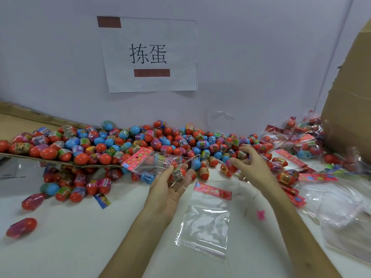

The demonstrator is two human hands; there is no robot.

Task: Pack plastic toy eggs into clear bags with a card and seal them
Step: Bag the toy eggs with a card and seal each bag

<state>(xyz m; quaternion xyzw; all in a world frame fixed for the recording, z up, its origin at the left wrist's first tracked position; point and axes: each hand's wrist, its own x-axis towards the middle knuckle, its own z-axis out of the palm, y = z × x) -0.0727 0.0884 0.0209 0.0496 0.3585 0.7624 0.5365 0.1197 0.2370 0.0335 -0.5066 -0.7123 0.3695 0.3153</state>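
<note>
The left hand (167, 187) lies palm up under a clear plastic bag with a pink flowered card header (158, 163). Its thumb curls onto the film and its fingers show through from beneath. This cradle seems meant to bear the weight of the few eggs already inside, while the card end tips away to the left and the open mouth faces right, toward the other hand. Its forearm comes up from the bottom edge, wrist bent back a little. The right hand (251, 165) reaches over the near edge of the pile, wrist about level, fingers bent and pinching a small red-capped plastic egg with a printed band (242, 154) at their tips. It is likely the next one for the bag, since it is held near the mouth. Behind both hands spreads the heap of red, blue and pink plastic toy eggs (140, 141), partly on a flat brown cardboard sheet (16, 121) and spilling onto the white table (80, 237) — all within easy reach. Between the forearms a second clear bag with the same pink card top (204, 223) lies flat and empty, probably next to be filled. Filled bags (297, 151) lie off to the right beside a tall brown cardboard box (349, 93).
</note>
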